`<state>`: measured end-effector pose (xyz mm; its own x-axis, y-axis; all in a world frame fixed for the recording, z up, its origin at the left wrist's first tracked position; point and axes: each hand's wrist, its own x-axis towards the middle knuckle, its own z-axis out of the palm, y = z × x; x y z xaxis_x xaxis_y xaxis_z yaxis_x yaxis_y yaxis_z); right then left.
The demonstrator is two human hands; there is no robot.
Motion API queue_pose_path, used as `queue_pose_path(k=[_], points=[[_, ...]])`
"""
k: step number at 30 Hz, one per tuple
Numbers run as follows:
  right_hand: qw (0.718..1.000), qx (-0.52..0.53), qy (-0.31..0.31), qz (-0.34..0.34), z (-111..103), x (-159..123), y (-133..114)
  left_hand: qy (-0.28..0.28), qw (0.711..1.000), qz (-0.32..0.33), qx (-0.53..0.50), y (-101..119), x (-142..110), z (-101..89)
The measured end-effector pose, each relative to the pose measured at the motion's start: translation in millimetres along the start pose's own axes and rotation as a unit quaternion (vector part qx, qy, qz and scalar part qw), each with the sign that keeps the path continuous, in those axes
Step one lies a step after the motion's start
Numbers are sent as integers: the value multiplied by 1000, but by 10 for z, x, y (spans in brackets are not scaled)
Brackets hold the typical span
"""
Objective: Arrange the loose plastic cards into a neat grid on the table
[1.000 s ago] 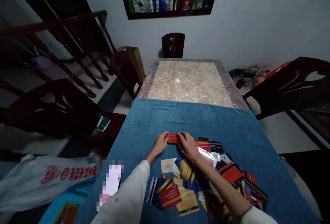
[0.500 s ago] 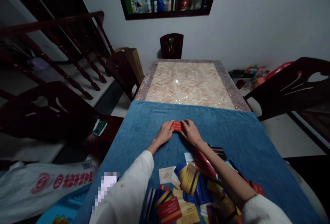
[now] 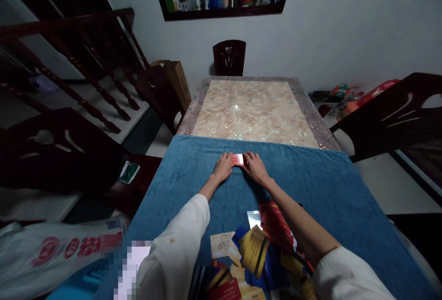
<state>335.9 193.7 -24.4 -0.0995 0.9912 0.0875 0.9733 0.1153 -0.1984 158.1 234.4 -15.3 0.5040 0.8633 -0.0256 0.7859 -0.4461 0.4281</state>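
Observation:
Between my two hands, over the far part of the blue cloth [image 3: 193, 175], is a small red card [image 3: 237, 159] with light print and a bright glare on it. My left hand [image 3: 223, 166] grips its left end, fingers closed. At the right end, my right hand [image 3: 254, 167] has its fingers closed on the same card. Nearer to me, under and beside my right forearm, lies a loose heap of cards: a yellow card [image 3: 254, 250], a cream card [image 3: 221, 245], a dark red card [image 3: 226, 290] and several others. A shiny red packet [image 3: 276, 224] lies at the heap's far side.
Beyond the cloth the table's patterned top [image 3: 248, 106] shows. Dark wooden chairs stand around it, one at the far end [image 3: 229, 58] and one at the right [image 3: 397, 116]. A white printed bag [image 3: 62, 249] is at the lower left, below a stair railing [image 3: 69, 21].
Both hands and the red card have moved slightly farther away, and the card now catches a glare. The view has shifted a little.

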Motion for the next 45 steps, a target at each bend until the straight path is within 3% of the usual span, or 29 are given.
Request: queue_pose_path(k=[15,30,38,45], points=[[998,5,-28,59,146,135,134,-58,995,-57,57,106,242,-17],[999,-1,-29,22,291,137,234,-35,998,-42,33,-11,320,124],[999,7,-38,14,277,169,281,-41,998,-31,26,-34,281,87],[999,34,-25,5,174,72,300,-29,999,8,-19,-83,68,21]])
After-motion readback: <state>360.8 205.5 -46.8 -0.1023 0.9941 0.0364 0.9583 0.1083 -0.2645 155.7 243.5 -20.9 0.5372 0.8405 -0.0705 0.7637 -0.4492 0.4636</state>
